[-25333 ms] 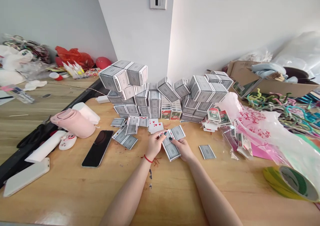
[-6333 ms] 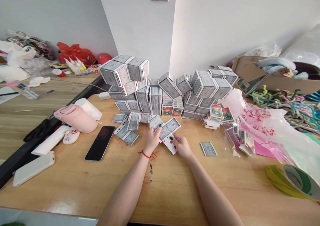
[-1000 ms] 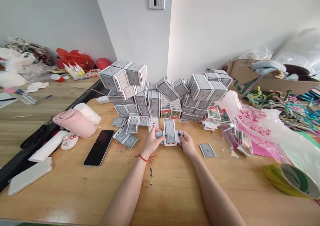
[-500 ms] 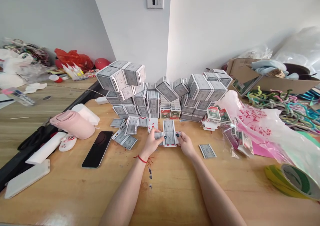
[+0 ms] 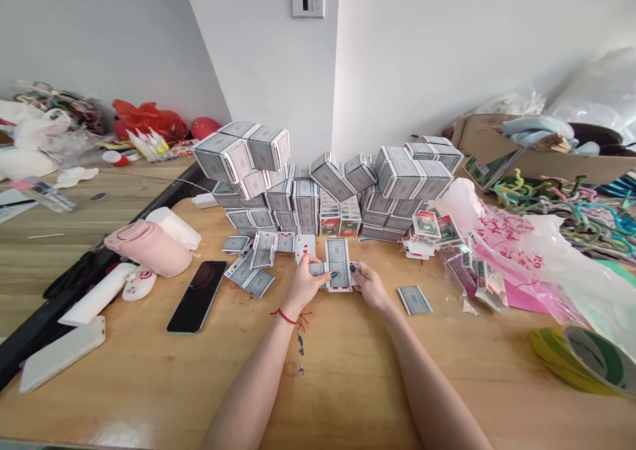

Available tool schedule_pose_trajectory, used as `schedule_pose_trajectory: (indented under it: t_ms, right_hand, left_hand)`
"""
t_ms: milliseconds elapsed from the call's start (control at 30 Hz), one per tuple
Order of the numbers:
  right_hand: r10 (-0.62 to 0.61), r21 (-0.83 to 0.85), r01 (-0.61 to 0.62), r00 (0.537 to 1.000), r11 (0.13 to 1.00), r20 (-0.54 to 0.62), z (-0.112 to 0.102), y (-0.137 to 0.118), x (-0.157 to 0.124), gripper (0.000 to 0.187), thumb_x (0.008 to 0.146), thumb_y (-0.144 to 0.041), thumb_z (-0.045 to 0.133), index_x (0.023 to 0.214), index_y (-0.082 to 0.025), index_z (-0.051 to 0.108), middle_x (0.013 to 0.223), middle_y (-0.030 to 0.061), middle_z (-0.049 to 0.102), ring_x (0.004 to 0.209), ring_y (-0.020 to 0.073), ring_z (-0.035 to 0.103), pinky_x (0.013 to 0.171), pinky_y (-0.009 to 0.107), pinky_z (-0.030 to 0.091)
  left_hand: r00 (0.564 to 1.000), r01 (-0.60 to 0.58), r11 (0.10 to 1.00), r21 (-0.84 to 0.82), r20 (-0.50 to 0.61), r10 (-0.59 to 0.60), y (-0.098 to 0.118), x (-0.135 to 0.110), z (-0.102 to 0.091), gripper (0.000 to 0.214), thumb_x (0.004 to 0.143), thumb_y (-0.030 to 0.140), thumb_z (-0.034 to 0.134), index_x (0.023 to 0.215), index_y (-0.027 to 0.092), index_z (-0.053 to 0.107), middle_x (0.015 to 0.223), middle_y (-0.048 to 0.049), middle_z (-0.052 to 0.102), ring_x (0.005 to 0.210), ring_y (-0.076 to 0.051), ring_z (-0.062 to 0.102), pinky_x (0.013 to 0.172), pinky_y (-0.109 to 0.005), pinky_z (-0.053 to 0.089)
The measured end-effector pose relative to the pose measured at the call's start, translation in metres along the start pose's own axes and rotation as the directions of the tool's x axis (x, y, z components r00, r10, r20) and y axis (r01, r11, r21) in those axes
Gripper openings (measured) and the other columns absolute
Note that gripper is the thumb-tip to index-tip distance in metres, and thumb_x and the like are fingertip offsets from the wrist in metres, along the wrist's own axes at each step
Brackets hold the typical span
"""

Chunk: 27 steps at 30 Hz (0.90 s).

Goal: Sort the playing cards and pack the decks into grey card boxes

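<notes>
My left hand [image 5: 307, 281], a red string round its wrist, grips the left side of a small set of playing cards [image 5: 338, 258]. Its thumb lies across the lower part of an upright card with a grey patterned back. On the opposite side my right hand [image 5: 370, 285] pinches the edge of a card lying crosswise, thumb on top. The fingers under the cards are hidden. Just beyond the left hand lies a face-up heart card [image 5: 305, 246]. Several folded and loose cards [image 5: 251, 278] lie to the left; a folded card piece [image 5: 415, 300] rests right of my right hand.
Behind the hands stands a stacked structure of card-covered blocks [image 5: 305, 201]. On the left are a phone [image 5: 196, 297], a pink roll [image 5: 154, 248] and a white mouse [image 5: 138, 283]. Card boxes [image 5: 426, 225], plastic bags [image 5: 521, 238] and a tape roll [image 5: 551, 360] occupy the right.
My left thumb has slid a little to the right, further onto the upright card. Both hands keep their grip, and the view has shifted slightly.
</notes>
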State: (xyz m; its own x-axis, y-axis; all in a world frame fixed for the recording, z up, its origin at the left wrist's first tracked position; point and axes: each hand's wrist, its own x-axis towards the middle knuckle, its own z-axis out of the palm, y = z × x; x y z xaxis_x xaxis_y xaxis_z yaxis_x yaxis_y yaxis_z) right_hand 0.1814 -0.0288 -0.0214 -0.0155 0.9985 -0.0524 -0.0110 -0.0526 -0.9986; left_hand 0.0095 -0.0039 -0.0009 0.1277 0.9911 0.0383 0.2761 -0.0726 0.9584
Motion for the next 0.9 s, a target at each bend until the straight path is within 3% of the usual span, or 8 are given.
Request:
schedule_pose_trajectory:
  t_ms: [133,333,633,900]
  right_hand:
    - [-0.001,-0.012,0.0,1.0,1.0,-0.029,-0.003,0.0,-0.003,0.029,0.078,-0.048,0.042,0.072,-0.02,0.044,0.043,-0.0071,0.038,0.033,0.0075,0.031,0.033,0.019,0.025]
    - [-0.045,-0.092,0.03,0.985,0.995,-0.166,0.0,0.008,-0.001,0.027,0.076,-0.046,0.044,0.069,-0.02,0.043,0.054,-0.0034,0.04,0.044,0.0088,0.036,0.038,0.019,0.032]
    - [-0.068,-0.217,0.031,0.984,0.976,-0.167,-0.001,0.014,0.0,0.022,0.076,-0.039,0.043,0.064,-0.02,0.04,0.055,-0.0028,0.042,0.046,0.0099,0.037,0.041,0.019,0.033]
    - [-0.083,-0.202,0.05,0.984,0.978,-0.16,0.001,0.012,0.001,0.021,0.074,-0.037,0.044,0.061,-0.021,0.042,0.05,-0.0025,0.043,0.046,0.0116,0.039,0.04,0.02,0.031]
  left_hand:
    - [0.999,0.0,1.0,-0.013,-0.041,-0.001,0.001,0.001,0.002,0.03,0.06,0.03,0.064,0.08,0.017,0.047,0.073,0.0015,0.049,0.066,-0.011,0.047,0.061,-0.023,0.038]
    - [0.999,-0.011,1.0,0.0,-0.043,0.011,0.001,0.001,0.0,0.03,0.058,0.029,0.065,0.079,0.017,0.047,0.074,0.0013,0.05,0.07,-0.013,0.048,0.064,-0.024,0.038]
    - [1.0,-0.012,0.999,0.038,-0.028,0.013,-0.001,0.0,0.0,0.029,0.06,0.03,0.064,0.081,0.018,0.047,0.08,-0.0003,0.052,0.078,-0.015,0.05,0.071,-0.027,0.038]
    - [0.999,-0.011,0.999,0.047,-0.035,0.013,0.003,-0.002,0.001,0.027,0.06,0.028,0.064,0.079,0.018,0.047,0.079,0.0003,0.051,0.076,-0.015,0.05,0.07,-0.026,0.038]
